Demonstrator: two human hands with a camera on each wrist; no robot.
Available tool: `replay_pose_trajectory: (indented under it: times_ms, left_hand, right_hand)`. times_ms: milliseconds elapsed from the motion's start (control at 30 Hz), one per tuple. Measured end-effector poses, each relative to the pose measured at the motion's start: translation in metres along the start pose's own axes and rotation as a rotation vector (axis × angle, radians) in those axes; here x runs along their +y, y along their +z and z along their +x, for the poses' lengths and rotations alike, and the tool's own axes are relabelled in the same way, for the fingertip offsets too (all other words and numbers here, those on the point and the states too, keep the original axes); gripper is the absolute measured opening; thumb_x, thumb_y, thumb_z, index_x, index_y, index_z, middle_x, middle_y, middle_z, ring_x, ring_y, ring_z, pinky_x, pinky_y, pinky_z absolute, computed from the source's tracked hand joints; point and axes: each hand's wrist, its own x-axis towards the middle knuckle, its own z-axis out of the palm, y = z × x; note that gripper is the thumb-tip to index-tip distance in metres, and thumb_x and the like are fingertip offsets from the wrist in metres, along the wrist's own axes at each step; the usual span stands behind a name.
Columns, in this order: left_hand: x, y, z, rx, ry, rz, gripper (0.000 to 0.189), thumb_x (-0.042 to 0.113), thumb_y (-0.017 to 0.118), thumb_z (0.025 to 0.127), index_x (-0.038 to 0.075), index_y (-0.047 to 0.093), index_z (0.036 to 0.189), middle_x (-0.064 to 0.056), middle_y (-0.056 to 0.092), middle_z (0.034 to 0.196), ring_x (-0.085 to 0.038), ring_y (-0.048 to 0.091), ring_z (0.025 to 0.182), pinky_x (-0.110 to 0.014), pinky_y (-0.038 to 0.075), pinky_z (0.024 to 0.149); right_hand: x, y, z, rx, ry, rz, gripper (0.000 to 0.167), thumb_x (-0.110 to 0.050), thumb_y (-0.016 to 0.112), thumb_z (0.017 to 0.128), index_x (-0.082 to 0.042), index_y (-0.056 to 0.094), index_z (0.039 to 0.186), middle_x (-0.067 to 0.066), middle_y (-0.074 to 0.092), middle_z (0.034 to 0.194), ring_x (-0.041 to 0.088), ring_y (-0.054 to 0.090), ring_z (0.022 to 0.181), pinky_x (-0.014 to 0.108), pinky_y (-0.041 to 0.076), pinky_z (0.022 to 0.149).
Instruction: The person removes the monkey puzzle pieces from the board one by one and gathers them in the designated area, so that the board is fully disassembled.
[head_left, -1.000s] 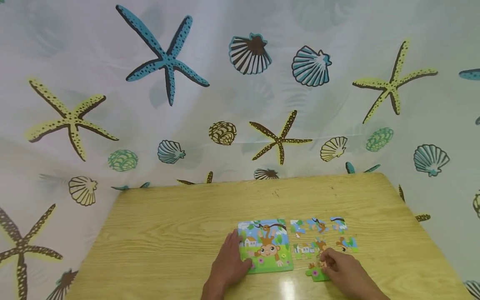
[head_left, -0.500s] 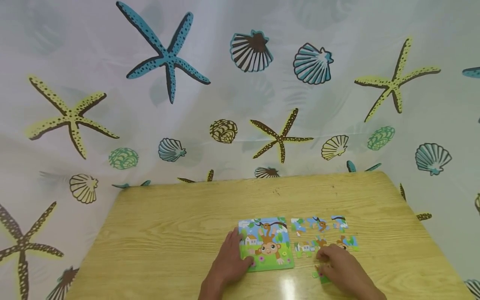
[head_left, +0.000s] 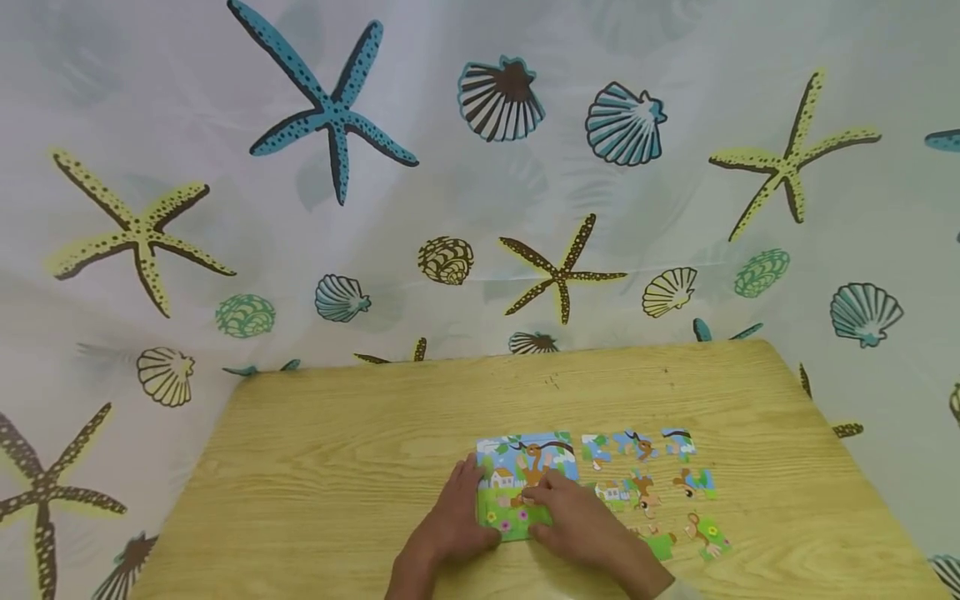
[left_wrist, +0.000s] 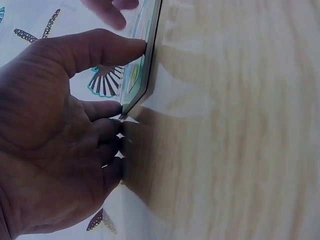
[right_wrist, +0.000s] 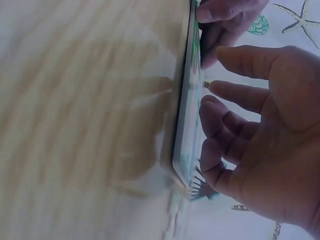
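A square puzzle board [head_left: 513, 477] with a monkey picture lies on the table, right of its middle. My left hand [head_left: 453, 517] holds its near left corner. In the left wrist view the thumb [left_wrist: 135, 48] presses the board's edge and the other fingertips stand by the corner. Over the board's near right part is my right hand [head_left: 581, 521]. The right wrist view shows its thumb and index finger apart, with nothing visible between them. Loose puzzle pieces lie in rows right of the board, among them a green piece [head_left: 660, 546] and a flower piece [head_left: 708, 533]. My right hand hides the near right corner.
The wood-grain table [head_left: 337, 458] stretches out to the left and beyond the board. A white curtain [head_left: 420, 183] printed with starfish and shells hangs along the back and both sides. More pieces, such as a house piece [head_left: 611, 492], lie close to the board's right edge.
My right hand has left the near puzzle pieces and moved left onto the board. More loose pieces now show where it was. My left hand has stayed at the corner.
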Motion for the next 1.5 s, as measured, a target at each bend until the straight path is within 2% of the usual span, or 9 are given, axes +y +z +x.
replay_pose_trajectory:
  times_ms: [100, 267, 467, 600, 800, 867, 1067, 1200, 1500]
  left_hand:
    - [0.001, -0.001, 0.000, -0.014, 0.000, 0.022, 0.096, 0.024, 0.074, 0.068, -0.003, 0.028, 0.147, -0.025, 0.012, 0.160, -0.044, 0.010, 0.148, -0.060, 0.019, 0.118]
    - [0.001, -0.003, -0.002, -0.027, -0.004, 0.022, 0.096, 0.025, 0.075, 0.068, -0.003, 0.028, 0.147, -0.026, 0.012, 0.160, -0.045, 0.010, 0.148, -0.062, 0.020, 0.117]
    - [-0.001, -0.001, -0.002, -0.016, -0.004, 0.019, 0.096, 0.025, 0.075, 0.070, -0.003, 0.028, 0.148, -0.024, 0.011, 0.161, -0.044, 0.009, 0.149, -0.062, 0.020, 0.117]
    - [0.000, 0.000, -0.002, -0.008, -0.023, -0.001, 0.097, 0.024, 0.077, 0.068, -0.002, 0.029, 0.148, -0.023, 0.012, 0.161, -0.043, 0.010, 0.149, -0.062, 0.020, 0.116]
    - [0.001, 0.000, -0.003, -0.003, -0.025, -0.023, 0.097, 0.023, 0.078, 0.069, -0.002, 0.029, 0.148, -0.023, 0.012, 0.161, -0.043, 0.009, 0.149, -0.063, 0.021, 0.116]
    - [0.000, 0.001, -0.003, 0.004, -0.022, -0.017, 0.097, 0.023, 0.079, 0.070, -0.002, 0.029, 0.148, -0.023, 0.013, 0.161, -0.043, 0.009, 0.149, -0.062, 0.021, 0.116]
    - [0.000, 0.002, -0.003, 0.016, -0.013, -0.016, 0.097, 0.023, 0.081, 0.069, -0.003, 0.031, 0.147, -0.023, 0.014, 0.161, -0.043, 0.010, 0.149, -0.061, 0.022, 0.116]
    - [0.001, 0.002, -0.004, 0.018, -0.007, -0.007, 0.096, 0.023, 0.081, 0.068, -0.004, 0.032, 0.146, -0.024, 0.014, 0.160, -0.043, 0.011, 0.149, -0.060, 0.023, 0.117]
    - [0.004, 0.002, -0.006, 0.018, 0.001, -0.004, 0.096, 0.025, 0.081, 0.069, -0.004, 0.032, 0.146, -0.023, 0.014, 0.161, -0.042, 0.012, 0.149, -0.059, 0.022, 0.117]
  right_hand:
    - [-0.003, 0.007, 0.007, -0.023, 0.000, -0.019, 0.046, -0.029, 0.069, 0.087, -0.011, 0.063, 0.129, -0.007, 0.050, 0.103, 0.003, 0.044, 0.078, 0.018, 0.042, 0.066]
    - [-0.007, 0.013, 0.015, -0.049, 0.009, 0.001, 0.052, -0.034, 0.066, 0.090, -0.011, 0.057, 0.135, -0.006, 0.047, 0.101, 0.004, 0.042, 0.077, 0.016, 0.040, 0.064]
    - [-0.014, 0.015, 0.027, -0.099, 0.071, 0.045, 0.059, -0.037, 0.066, 0.089, -0.017, 0.050, 0.142, -0.007, 0.047, 0.100, 0.004, 0.042, 0.077, 0.018, 0.037, 0.062]
    - [-0.020, 0.015, 0.033, -0.110, 0.112, 0.039, 0.054, -0.029, 0.068, 0.084, -0.017, 0.056, 0.135, -0.006, 0.049, 0.098, 0.005, 0.044, 0.078, 0.021, 0.036, 0.063]
    - [-0.022, 0.017, 0.038, -0.095, 0.161, 0.152, 0.038, -0.019, 0.074, 0.077, -0.011, 0.066, 0.113, -0.003, 0.050, 0.092, 0.008, 0.046, 0.076, 0.029, 0.039, 0.067]
    - [-0.022, 0.018, 0.040, -0.098, 0.172, 0.181, 0.036, -0.018, 0.075, 0.075, -0.011, 0.066, 0.110, -0.003, 0.050, 0.092, 0.009, 0.046, 0.077, 0.030, 0.039, 0.069]
    - [-0.023, 0.020, 0.042, -0.099, 0.186, 0.189, 0.046, -0.016, 0.073, 0.074, -0.014, 0.063, 0.119, -0.003, 0.048, 0.094, 0.009, 0.044, 0.076, 0.025, 0.038, 0.066]
    - [-0.023, 0.022, 0.042, -0.084, 0.189, 0.182, 0.043, -0.015, 0.069, 0.075, -0.011, 0.062, 0.117, -0.002, 0.047, 0.094, 0.011, 0.044, 0.077, 0.022, 0.040, 0.063]
    - [-0.024, 0.023, 0.041, -0.072, 0.218, 0.213, 0.041, -0.014, 0.066, 0.077, -0.008, 0.062, 0.117, 0.000, 0.047, 0.095, 0.013, 0.044, 0.076, 0.022, 0.041, 0.061]
